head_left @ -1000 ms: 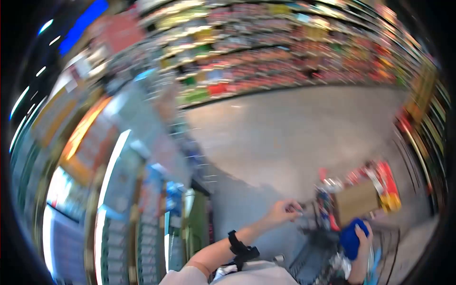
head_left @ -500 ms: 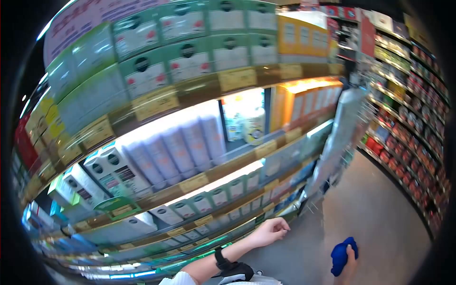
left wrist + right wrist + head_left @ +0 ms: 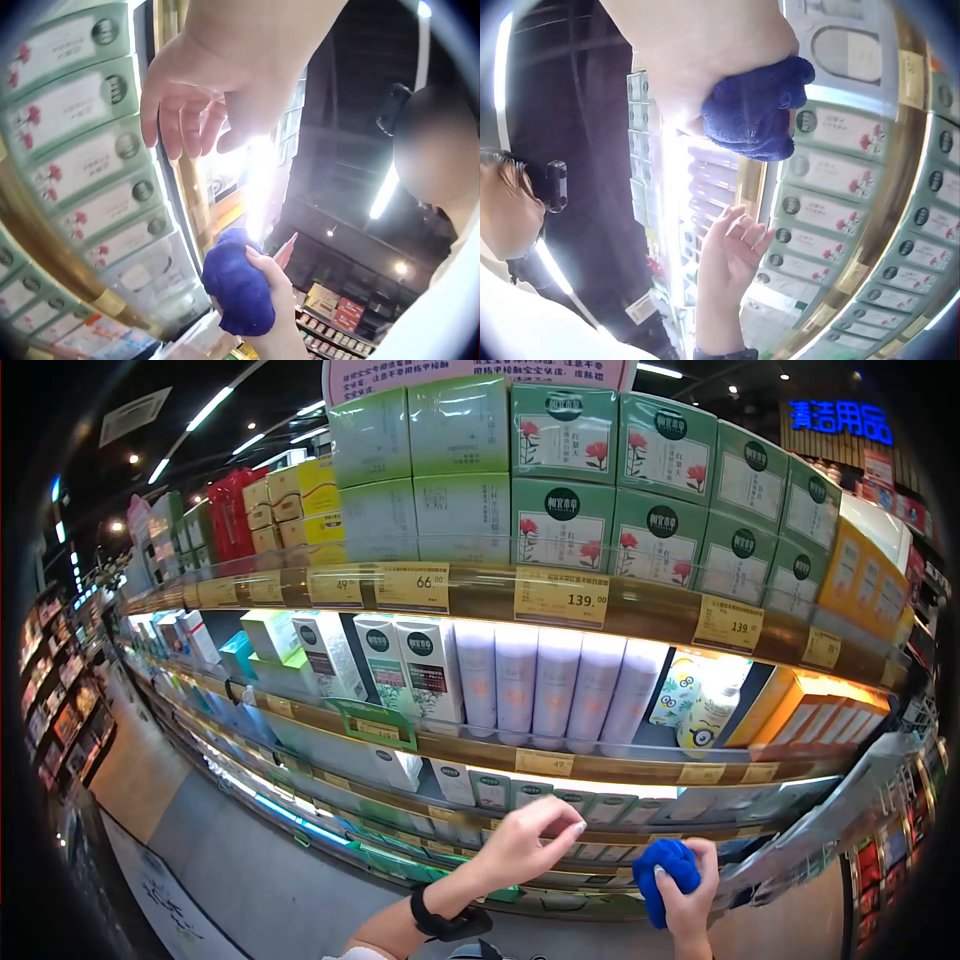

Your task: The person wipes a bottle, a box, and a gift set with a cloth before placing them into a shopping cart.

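In the head view my right hand (image 3: 692,900) grips a bunched blue cloth (image 3: 664,868), thumb pressed against its near side. The right wrist view shows the towel-like, fuzzy weave of this cloth (image 3: 754,112). My left hand (image 3: 522,846) is held out to its left, fingers loosely bent and nothing in them. Both hands are in front of the lower shelves of a store display. Small green-and-white boxes (image 3: 82,112) line the shelf beside the left hand in the left wrist view.
Lilac bottles (image 3: 553,685) stand on the lit middle shelf, beside white cartons (image 3: 430,670). Green boxes with red flowers (image 3: 565,435) are stacked above. Yellow price tags (image 3: 560,600) run along the shelf edges. Grey floor (image 3: 240,850) lies below, and another shelf (image 3: 60,700) stands far left.
The view has swung left from the aisle and a basket of goods to face the shelf squarely. Both hands have moved in front of it. The blue cloth stays in my right hand.
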The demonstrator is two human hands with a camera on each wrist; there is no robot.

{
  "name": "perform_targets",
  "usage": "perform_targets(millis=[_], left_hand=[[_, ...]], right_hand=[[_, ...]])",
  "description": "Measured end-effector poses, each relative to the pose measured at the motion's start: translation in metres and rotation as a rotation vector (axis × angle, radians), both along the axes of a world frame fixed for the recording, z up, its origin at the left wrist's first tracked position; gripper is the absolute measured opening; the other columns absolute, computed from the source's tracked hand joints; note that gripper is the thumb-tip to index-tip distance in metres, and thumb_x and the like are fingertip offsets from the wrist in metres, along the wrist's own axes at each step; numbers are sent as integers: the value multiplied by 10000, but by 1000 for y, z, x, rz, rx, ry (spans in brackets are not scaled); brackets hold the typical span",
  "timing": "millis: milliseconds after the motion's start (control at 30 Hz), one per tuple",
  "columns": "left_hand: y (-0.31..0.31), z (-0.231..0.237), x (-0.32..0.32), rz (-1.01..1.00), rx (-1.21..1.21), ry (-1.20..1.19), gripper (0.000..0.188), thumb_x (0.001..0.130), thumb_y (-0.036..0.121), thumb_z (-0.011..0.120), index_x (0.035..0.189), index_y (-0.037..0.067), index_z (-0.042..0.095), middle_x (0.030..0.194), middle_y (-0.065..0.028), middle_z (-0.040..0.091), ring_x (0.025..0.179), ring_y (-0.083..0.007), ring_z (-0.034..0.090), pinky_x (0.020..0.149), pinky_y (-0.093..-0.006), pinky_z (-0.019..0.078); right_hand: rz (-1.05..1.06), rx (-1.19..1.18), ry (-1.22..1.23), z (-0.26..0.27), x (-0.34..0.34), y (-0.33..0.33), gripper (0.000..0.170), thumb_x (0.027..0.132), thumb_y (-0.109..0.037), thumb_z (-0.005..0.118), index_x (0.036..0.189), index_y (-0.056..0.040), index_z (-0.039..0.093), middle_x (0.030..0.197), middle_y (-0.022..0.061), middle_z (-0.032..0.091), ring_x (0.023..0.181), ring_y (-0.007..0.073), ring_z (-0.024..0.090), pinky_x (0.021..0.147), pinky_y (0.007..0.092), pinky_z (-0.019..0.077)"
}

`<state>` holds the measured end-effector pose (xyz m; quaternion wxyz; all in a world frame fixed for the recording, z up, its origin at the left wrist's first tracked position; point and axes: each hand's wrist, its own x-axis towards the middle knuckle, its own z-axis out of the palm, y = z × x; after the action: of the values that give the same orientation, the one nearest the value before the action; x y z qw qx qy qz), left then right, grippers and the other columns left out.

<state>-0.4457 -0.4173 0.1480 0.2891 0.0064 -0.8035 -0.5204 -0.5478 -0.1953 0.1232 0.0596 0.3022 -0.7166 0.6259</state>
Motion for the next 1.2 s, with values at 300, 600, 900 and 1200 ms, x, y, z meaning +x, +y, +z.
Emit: perform_targets(millis=[300, 600, 900, 1200], left_hand=[[-7, 98, -11, 312, -959, 331, 270, 726, 168, 723, 949, 72, 604, 1016, -105, 561, 973, -315, 587, 842, -451, 491], [-7, 117, -55, 448, -1303, 497, 384, 738, 150, 674, 1077, -2, 576, 1294, -187, 521, 1240, -342, 489, 1045, -491, 359], [-16, 101, -81, 526, -1313, 681, 300, 757, 114, 569, 1032, -7, 565, 1150, -179, 587, 1091, -311, 568, 985, -447, 435], [-25, 100, -101, 626, -1246, 475, 438, 829, 267, 594, 1114, -57, 523, 1101, -228, 557, 1074, -385, 514, 1022, -516, 327]], right_hand=[[335, -121, 291, 102, -34, -65, 515, 771, -36, 696, 1230, 47, 478, 1167, 179, 571, 1083, 207, 574, 930, 316, 447], [338, -154, 58, 120, -69, -97, 658, 753, -164, 714, 1303, 79, 449, 1252, 215, 554, 1122, 265, 569, 979, 343, 424], [463, -59, 41, 111, -92, -104, 807, 734, -240, 727, 1387, 59, 359, 1329, 224, 497, 1235, 272, 485, 1040, 341, 365], [519, 48, 11, 109, -100, -108, 774, 739, -324, 711, 1363, 26, 419, 1336, 201, 483, 1232, 264, 471, 1037, 346, 363]])
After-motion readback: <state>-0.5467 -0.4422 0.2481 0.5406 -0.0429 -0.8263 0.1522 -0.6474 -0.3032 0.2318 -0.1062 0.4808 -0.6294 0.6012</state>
